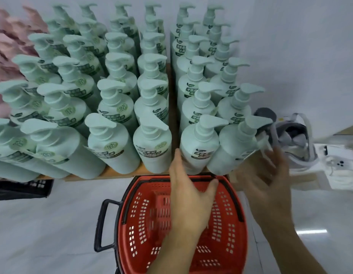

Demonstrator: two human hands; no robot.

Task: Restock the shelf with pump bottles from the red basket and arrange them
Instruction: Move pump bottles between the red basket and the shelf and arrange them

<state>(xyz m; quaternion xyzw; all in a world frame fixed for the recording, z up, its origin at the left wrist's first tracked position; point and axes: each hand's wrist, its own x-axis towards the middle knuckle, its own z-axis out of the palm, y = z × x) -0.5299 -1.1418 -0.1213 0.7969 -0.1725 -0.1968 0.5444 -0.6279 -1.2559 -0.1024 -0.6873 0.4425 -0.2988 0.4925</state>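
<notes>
Rows of mint pump bottles [152,143] fill the wooden shelf [120,172] across the upper frame. Below at centre, the red basket [144,220] holds nothing. Left hand [188,196] and blurred right hand [270,186] reach forward, fingers straight, holding nothing.

Over on the far left, pink pump bottles [5,46] crowd the edge of the view, blurred and packed in rows. Below them, low down, a black crate [23,187] with a perforated wall sits on the pale floor [53,224]. Swinging right: a grey-and-white headset [294,139] with a padded strap lies tilted (its details are smeared by blur), and just beside it a white box [339,167] holds a small white device with dark dots. Behind it all, a plain white wall [310,46], and a sliver of tan surface [349,131] peeks in at the right edge.
</notes>
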